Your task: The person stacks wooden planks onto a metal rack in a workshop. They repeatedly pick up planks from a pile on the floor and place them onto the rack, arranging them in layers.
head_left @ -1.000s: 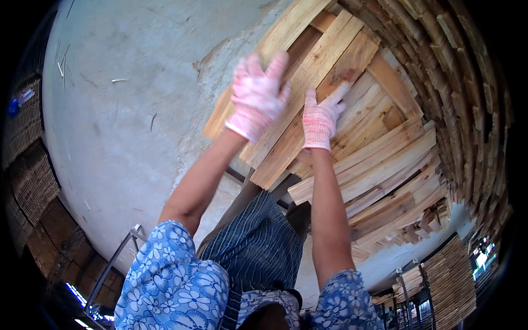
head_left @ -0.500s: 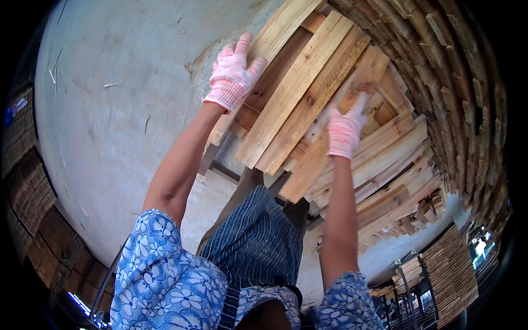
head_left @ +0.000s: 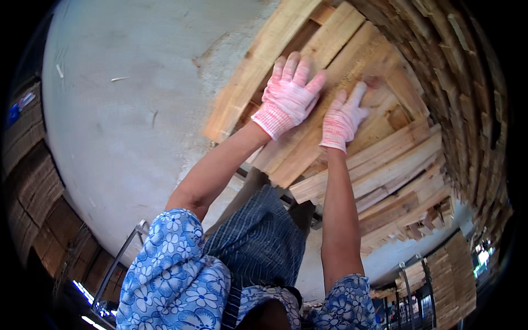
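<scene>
My left hand (head_left: 290,94), in a pink-and-white knitted glove, lies flat with its fingers stretched over a pale wooden board (head_left: 334,34). Close to its right, my gloved right hand (head_left: 343,118) rests with fingers extended on a board (head_left: 300,160) with a dark knot near its far end. The boards under both hands lie side by side on a slant. Further left, a separate long board (head_left: 236,104) runs along the edge, with a darker gap between it and the others. Neither hand is wrapped around a board.
More boards lie layered (head_left: 379,159) beside my right forearm. A tall wall of stacked wood strips (head_left: 467,99) rises on the right. Grey concrete floor (head_left: 126,121) with a few splinters spreads to the left. At the lower right stands a slatted wood panel (head_left: 451,280).
The board my right hand held tilted now lies down among the others, and that hand rests on top. My left hand has moved right, from the outer left board onto the middle boards.
</scene>
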A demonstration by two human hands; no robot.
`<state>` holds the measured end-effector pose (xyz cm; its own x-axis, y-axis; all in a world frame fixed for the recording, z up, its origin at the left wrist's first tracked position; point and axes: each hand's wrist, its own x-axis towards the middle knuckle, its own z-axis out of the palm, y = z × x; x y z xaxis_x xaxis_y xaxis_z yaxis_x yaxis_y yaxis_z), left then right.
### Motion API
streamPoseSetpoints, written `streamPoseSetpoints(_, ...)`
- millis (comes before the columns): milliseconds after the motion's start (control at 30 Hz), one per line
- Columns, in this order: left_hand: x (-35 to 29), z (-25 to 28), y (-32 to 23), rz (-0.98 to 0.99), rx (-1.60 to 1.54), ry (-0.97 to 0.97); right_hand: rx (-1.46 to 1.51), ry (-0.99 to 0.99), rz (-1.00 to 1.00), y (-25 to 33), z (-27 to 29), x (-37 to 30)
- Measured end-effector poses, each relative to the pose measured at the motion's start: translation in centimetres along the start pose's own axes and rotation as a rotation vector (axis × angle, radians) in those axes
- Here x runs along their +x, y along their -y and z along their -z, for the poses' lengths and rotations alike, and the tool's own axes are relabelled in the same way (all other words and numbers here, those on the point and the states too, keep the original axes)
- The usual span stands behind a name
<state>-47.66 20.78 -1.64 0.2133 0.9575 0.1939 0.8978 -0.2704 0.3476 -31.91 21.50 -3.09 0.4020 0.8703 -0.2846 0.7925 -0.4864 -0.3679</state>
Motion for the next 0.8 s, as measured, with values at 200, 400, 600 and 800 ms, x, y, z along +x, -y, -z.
streamPoseSetpoints(200,3.2,3.6,9.3,0.715,-0.209,0.155,-0.033,-0.141,0.133,-0.4,-1.7,-0.1)
streamPoseSetpoints(400,3.8,2.7,8.9,0.582,-0.127,0.375,0.075,-0.113,0.051,2.7,-2.6,-0.8)
streamPoseSetpoints(600,4.4,2.0,7.8,0.780,-0.143,0.281,0.132,-0.069,0.234,-0.7,-1.8,0.3)
streamPoseSetpoints(800,2.1,0.8,7.5,0.255,0.128,-0.106,-0.100,-0.117,-0.268,-13.9,14.5,-0.8)
